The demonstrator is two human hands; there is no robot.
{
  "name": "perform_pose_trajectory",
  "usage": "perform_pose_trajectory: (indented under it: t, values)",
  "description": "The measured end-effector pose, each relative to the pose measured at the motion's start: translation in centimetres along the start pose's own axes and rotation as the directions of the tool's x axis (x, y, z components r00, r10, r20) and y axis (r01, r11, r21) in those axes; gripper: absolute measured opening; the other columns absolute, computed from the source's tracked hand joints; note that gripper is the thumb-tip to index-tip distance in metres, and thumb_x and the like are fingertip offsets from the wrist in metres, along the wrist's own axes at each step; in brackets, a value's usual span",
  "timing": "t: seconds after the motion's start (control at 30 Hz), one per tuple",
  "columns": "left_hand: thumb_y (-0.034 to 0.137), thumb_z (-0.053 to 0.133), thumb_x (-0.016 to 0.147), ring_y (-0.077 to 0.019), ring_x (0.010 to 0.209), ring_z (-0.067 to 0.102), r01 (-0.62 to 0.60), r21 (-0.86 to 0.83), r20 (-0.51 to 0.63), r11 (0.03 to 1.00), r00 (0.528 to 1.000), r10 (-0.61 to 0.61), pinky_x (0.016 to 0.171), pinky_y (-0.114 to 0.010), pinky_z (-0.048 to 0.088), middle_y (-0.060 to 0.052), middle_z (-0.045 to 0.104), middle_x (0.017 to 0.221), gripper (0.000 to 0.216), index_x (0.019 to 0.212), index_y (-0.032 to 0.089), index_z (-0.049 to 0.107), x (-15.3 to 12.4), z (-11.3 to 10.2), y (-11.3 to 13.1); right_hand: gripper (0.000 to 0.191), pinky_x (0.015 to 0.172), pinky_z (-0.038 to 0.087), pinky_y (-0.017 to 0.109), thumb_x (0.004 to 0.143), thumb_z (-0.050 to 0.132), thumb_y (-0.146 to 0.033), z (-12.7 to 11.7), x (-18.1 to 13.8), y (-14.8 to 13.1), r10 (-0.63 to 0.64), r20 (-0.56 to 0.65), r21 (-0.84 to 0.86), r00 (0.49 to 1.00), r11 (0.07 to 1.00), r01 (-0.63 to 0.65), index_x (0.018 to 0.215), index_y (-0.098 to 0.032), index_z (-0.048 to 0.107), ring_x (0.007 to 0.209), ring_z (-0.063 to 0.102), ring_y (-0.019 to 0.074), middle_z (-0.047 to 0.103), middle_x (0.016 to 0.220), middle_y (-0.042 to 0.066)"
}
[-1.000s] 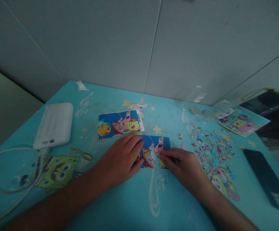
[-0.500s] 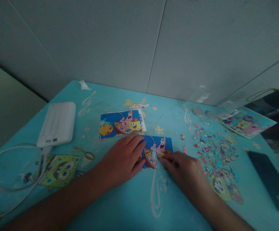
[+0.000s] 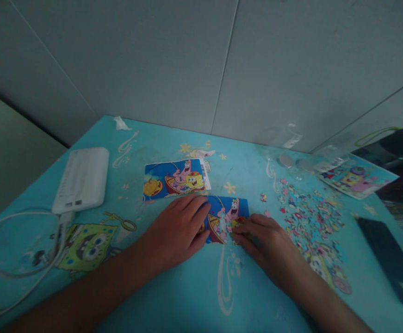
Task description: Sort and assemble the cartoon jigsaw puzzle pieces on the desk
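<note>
A partly assembled jigsaw puzzle (image 3: pixel 216 204) lies on the table, showing a pink starfish, a boat and a blue background. A gap with the table colour showing through runs down its lower middle. My left hand (image 3: pixel 183 224) rests flat over the puzzle's left part, fingers stretched out and covering it. At the lower right edge, my right hand (image 3: pixel 269 238) has thumb and fingertips pinched together on a puzzle piece, mostly hidden by the fingers. Just behind the puzzle lies a picture card (image 3: pixel 173 178) with the same scene.
Loose puzzle pieces (image 3: pixel 312 217) are heaped to the right, with a dark phone (image 3: pixel 388 259) beyond them. Clear bottles (image 3: pixel 291 138) and another picture card (image 3: pixel 359 178) lie at the back right. A white power bank (image 3: pixel 82 178) with cables sits at left.
My right hand has shifted slightly, its fingers flatter and closer together at the puzzle's lower right edge. My left hand has stayed in place.
</note>
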State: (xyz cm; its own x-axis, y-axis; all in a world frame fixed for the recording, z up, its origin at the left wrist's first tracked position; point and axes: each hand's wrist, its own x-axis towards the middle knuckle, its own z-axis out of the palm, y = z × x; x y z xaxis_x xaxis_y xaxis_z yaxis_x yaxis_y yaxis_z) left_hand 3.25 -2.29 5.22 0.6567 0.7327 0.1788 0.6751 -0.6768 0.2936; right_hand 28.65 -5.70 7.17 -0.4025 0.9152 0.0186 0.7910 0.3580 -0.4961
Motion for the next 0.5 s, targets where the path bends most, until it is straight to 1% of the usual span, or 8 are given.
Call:
perform_pose_trajectory:
  t: [0.1, 0.23, 0.37, 0.5]
  values:
    - [0.032, 0.054, 0.094, -0.0309, 0.128, 0.049, 0.007, -0.007, 0.005, 1.0, 1.0, -0.007, 0.11, -0.05, 0.043, -0.014, 0.054, 0.136, 0.046, 0.136, 0.013, 0.052, 0.02, 0.04, -0.02, 0.009, 0.08, 0.051, 0.037, 0.094, 0.066, -0.029, 0.17, 0.04, 0.06, -0.011, -0.019, -0.052, 1.0, 0.999, 0.01, 0.096, -0.025, 0.073, 0.083, 0.065, 0.0196, 0.069, 0.092, 0.005]
    - [0.031, 0.055, 0.094, -0.0307, 0.129, 0.048, 0.001, -0.009, -0.003, 1.0, 1.0, -0.001, 0.111, -0.05, 0.043, -0.014, 0.054, 0.137, 0.046, 0.136, 0.013, 0.052, -0.03, 0.18, -0.17, 0.011, 0.084, 0.049, 0.039, 0.094, 0.065, -0.033, 0.23, 0.26, -0.27, -0.022, -0.023, -0.117, 1.0, 0.993, 0.019, 0.095, -0.023, 0.071, 0.086, 0.065, 0.0211, 0.069, 0.092, 0.005]
    - [0.032, 0.053, 0.095, -0.0312, 0.13, 0.047, 0.002, -0.001, 0.007, 1.0, 1.0, -0.002, 0.112, -0.051, 0.042, -0.015, 0.053, 0.138, 0.046, 0.136, 0.012, 0.052, -0.06, 0.3, -0.24, 0.013, 0.083, 0.048, 0.039, 0.095, 0.064, -0.033, 0.49, 0.49, -0.64, -0.007, -0.032, -0.128, 0.999, 0.992, 0.003, 0.093, -0.022, 0.071, 0.087, 0.064, 0.0216, 0.069, 0.093, 0.006]
    - [0.031, 0.056, 0.093, -0.0311, 0.127, 0.049, 0.001, -0.003, -0.001, 1.0, 1.0, -0.001, 0.109, -0.051, 0.044, -0.015, 0.055, 0.136, 0.046, 0.135, 0.012, 0.053, 0.05, 0.22, -0.16, 0.015, 0.084, 0.048, 0.037, 0.096, 0.063, -0.033, 0.96, 0.53, -0.67, -0.008, -0.049, -0.117, 0.999, 0.993, 0.003, 0.095, -0.021, 0.072, 0.087, 0.064, 0.021, 0.069, 0.093, 0.006]
